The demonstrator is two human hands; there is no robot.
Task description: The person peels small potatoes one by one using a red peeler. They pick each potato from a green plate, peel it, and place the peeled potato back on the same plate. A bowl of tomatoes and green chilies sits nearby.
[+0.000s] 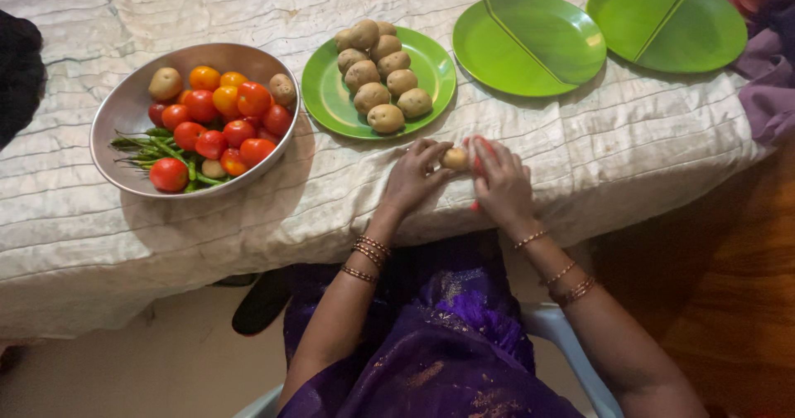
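While sitting at the near edge of the cloth-covered table [124, 219], a person is holding a small potato [455, 159] between both hands.

The left hand [411, 178] is pinching the potato with its fingertips, and the right hand [501, 182] is closing around a red object [479, 154], mostly hidden, just beside it. A green plate [331, 103] piled with potatoes [379, 74] is sitting just beyond the hands, towards the far edge. Farther left, a steel bowl [124, 111] is holding tomatoes [219, 120], green chillies [153, 149] and a few potatoes. Two bare green plates [530, 45] are lying overlapped near the far right corner.
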